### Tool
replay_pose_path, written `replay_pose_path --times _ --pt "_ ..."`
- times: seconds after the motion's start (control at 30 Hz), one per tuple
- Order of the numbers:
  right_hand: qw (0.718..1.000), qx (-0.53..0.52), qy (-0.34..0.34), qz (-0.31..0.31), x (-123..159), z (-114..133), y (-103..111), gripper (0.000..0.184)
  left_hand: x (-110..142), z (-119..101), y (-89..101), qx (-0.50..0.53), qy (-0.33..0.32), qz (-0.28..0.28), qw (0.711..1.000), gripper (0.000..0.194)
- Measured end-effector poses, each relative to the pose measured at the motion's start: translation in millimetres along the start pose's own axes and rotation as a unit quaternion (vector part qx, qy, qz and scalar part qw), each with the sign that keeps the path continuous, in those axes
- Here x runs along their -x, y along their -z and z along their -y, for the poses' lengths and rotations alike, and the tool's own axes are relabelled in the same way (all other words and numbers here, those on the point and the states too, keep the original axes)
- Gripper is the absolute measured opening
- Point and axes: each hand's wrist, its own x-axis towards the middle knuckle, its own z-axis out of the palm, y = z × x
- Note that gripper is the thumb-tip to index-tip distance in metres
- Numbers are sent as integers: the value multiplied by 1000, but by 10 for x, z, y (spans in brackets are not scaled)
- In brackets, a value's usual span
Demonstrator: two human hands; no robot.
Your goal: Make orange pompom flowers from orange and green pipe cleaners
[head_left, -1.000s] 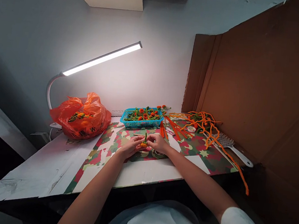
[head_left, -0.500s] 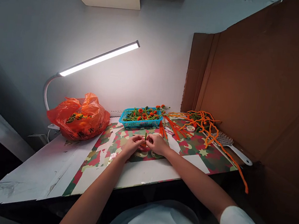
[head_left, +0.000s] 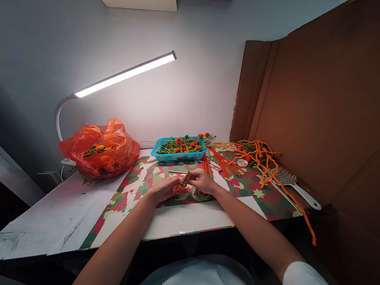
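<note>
Over the middle of the table, my left hand (head_left: 166, 189) is closed on a small orange flower (head_left: 181, 186), which looks made of fuzzy pipe cleaner. A short green fuzzy strip (head_left: 186, 176) rises from the flower and leans to the right. My right hand (head_left: 202, 182) pinches this green strip between thumb and fingers. Just behind the hands lies a thin pale stick (head_left: 177, 172). A greenish ring-shaped thing (head_left: 201, 195), perhaps a tape roll, rests below my right hand.
At the back stands a blue basket (head_left: 165, 159) of orange flowers with green stems. An orange plastic bag (head_left: 124, 146) of flowers sits left, beside a lit lamp (head_left: 125, 75). To the right lie orange pipe cleaners (head_left: 266, 160), a brush (head_left: 302, 195) and a cardboard wall (head_left: 317, 106).
My hands have moved slightly apart, the left one down and to the left. The green strip, upright before, now tilts right. The pale stick shows more.
</note>
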Motion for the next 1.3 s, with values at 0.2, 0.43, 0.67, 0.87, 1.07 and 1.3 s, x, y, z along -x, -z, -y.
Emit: replay_pose_path --times 0.2,0.43,0.67,0.87,1.07,1.3 --pt "994 -59 -59 -69 -24 -57 -58 28 -18 -12 35 96 37 -1 995 8" --pt "989 -112 -84 -46 -54 -134 -115 27 -45 8 57 137 41 20 990 9" --pt "984 -150 -90 -35 -64 -164 -115 24 -33 -18 40 131 39 14 990 11" --pt "987 60 -90 -116 -33 -101 -131 12 -4 -21 -48 -39 -74 -76 994 32" --pt "959 222 -96 -146 4 37 -139 12 -8 36 -104 -261 -210 -118 935 33" --pt "948 290 -33 -125 36 45 -131 11 -61 44 -95 -224 -169 -114 953 29"
